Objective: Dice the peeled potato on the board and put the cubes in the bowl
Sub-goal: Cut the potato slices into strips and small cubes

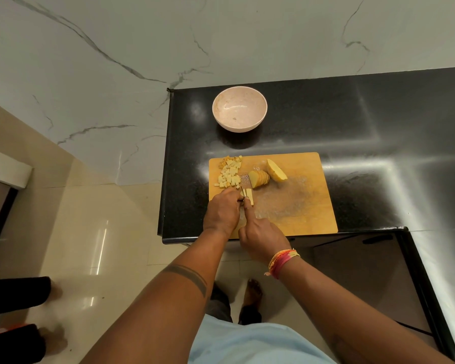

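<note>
Potato strips are pinned on the board by curled left-hand fingers, seemingly for crosscutting. The knife is gripped by the right hand, forefinger extended. Cubes are piled aside; the bowl holds none.

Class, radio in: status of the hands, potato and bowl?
Left hand steadies potato strips; right hand grip on knife. Cubes piled on board. Bowl holds no cubes. Nothing in the way.

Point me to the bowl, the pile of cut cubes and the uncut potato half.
bowl [222, 119]: head view, near-left rim.
pile of cut cubes [230, 172]: head view, middle of pile.
uncut potato half [276, 171]: head view, its flat cut face.
</note>
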Demonstrator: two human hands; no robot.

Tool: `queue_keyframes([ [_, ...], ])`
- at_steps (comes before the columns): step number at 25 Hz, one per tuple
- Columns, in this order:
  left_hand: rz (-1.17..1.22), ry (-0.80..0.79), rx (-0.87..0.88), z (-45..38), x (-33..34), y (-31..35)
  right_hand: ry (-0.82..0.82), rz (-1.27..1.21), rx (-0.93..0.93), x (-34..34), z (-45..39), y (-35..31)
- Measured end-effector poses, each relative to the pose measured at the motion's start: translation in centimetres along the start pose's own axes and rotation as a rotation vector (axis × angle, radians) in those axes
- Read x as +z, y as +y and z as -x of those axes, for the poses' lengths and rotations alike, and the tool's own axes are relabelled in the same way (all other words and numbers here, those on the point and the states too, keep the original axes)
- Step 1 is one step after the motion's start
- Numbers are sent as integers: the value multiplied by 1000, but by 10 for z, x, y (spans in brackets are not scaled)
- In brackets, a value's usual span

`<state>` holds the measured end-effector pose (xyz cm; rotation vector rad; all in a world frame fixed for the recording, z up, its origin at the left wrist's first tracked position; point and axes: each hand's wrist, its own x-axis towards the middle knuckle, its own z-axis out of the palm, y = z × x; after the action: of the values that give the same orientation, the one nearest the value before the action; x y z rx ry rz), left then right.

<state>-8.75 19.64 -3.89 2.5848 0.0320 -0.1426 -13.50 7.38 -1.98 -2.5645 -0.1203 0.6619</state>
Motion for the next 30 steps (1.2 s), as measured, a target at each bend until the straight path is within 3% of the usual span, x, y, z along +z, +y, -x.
queue_keyframes([
  [14, 30, -1, -7, -1, -4, 1, -62, -4, 15, 13, 60, 14],
  [20, 50, 12, -16, -1, -7, -1, 17, -68, -15, 2, 35, 9],
  [30, 47, 28, -26, -2, -2, -3, -18, -38, -33, 0, 7, 3],
])
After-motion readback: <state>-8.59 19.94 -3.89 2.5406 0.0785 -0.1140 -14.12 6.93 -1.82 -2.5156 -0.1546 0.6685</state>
